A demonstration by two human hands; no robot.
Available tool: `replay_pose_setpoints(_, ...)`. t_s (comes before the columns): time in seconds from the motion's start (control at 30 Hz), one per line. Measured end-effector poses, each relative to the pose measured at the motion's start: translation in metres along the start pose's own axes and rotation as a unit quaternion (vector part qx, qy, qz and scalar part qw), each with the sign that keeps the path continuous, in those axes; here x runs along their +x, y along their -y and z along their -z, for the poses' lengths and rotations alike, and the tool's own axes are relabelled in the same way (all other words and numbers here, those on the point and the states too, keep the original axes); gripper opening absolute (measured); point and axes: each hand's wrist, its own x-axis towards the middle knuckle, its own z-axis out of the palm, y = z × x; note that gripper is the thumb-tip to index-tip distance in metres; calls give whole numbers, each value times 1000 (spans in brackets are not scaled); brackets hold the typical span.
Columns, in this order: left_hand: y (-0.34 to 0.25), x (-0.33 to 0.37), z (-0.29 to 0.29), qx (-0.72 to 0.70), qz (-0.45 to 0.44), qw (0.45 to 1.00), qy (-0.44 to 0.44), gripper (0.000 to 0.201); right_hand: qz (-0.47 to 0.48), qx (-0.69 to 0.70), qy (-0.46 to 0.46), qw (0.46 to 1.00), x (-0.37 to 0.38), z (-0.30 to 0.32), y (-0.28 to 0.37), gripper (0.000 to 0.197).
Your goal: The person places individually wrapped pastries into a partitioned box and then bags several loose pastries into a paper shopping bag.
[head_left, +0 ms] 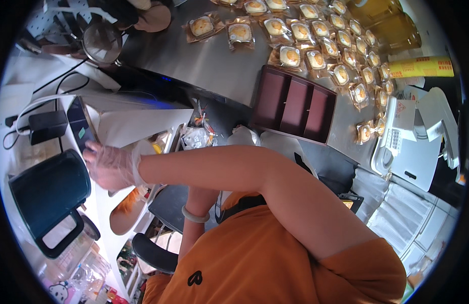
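My right arm reaches across to the left side. My right hand [110,167], in a thin clear plastic glove, has its fingers curled at the lower end of a dark flat panel [82,121] with a small green mark. Whether the fingers grip this panel or something behind it is hidden. Close beside the hand stands a large dark teal pitcher [49,195] with a looped handle. My left forearm, with a pale bangle [195,215] at the wrist, passes behind my right forearm, which hides the left hand.
On the metal counter [194,66] many individually wrapped round pastries [300,31] lie beside a maroon tray [295,104] with three compartments. A white machine [396,131] stands at right near a yellow roll [422,67]. Left are a strainer [101,43], a black adapter [48,126] and cables.
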Motion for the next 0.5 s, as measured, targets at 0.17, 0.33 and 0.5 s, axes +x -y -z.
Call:
replay_pose_setpoints(0.17, -21, 41, -5, 11, -42, 999, 18, 39, -78, 133, -190, 970, -78, 54, -20, 17)
replay_pose_setpoints(0.33, -52, 125, -18, -15, -58, 997, -46, 49, -560, -78, -11, 825, -275, 142, -72, 30)
replay_pose_setpoints(0.5, -17, 185, -84, -75, 12, 996, -42, 55, -794, -134, 57, 591, -415, 151, -44, 31)
